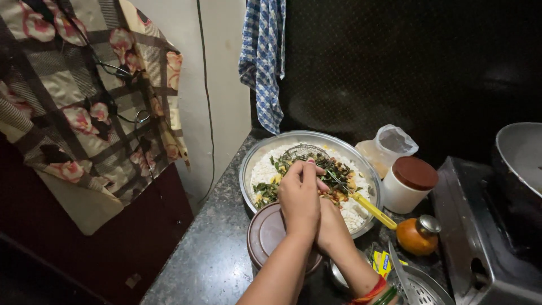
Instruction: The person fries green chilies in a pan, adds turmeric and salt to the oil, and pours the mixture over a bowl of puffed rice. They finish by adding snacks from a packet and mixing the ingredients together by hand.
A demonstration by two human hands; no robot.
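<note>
A wide steel bowl on the dark stone counter holds white puffed rice topped with green leaves and fried bits. A wire strainer with a yellow handle lies across the food. My left hand reaches over the bowl, fingers curled together at the strainer's neck among the leaves. My right hand, bangles at the wrist, sits just behind and under the left at the bowl's near rim. Most of it is hidden, so its grasp is unclear.
A brown round lid lies against the bowl's near side. Right of the bowl stand a white jar with a brown lid, a plastic-bagged container, a small orange jar and a stove with a pan. A perforated steel ladle lies in front.
</note>
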